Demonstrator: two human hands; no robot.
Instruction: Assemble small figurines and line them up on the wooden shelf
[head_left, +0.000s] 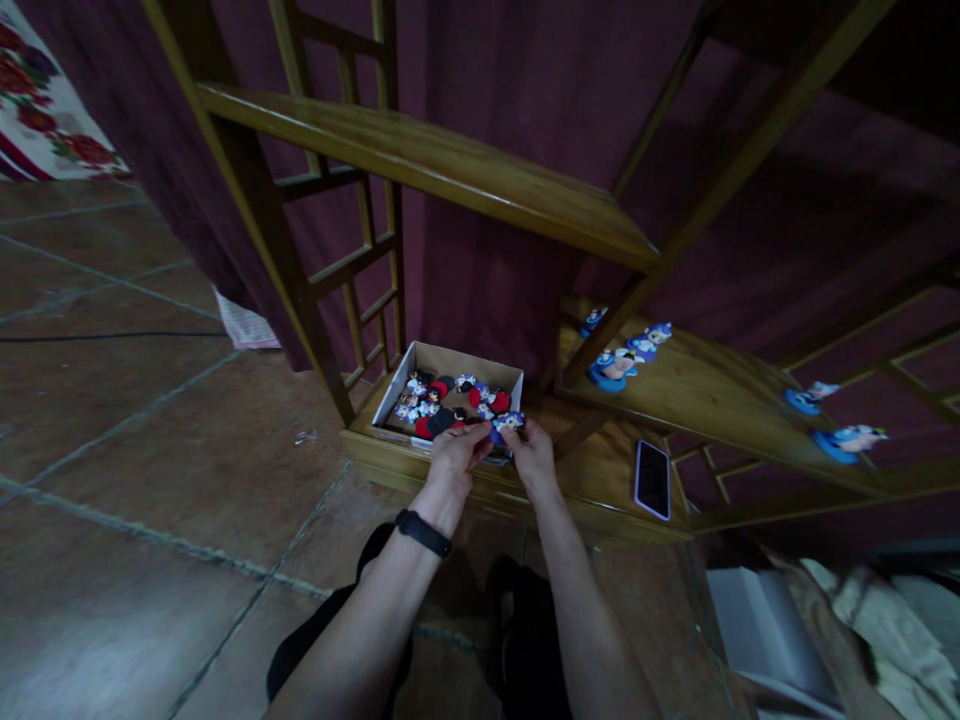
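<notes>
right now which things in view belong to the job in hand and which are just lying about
In the job:
purple figurine, held by left hand and right hand
open box
boxed figurines
probably the shelf figurines

Apparently just lying about:
phone
floor cable

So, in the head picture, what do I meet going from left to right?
Red flowers → pale cloth → box → right hand → phone → rightmost figure.
</notes>
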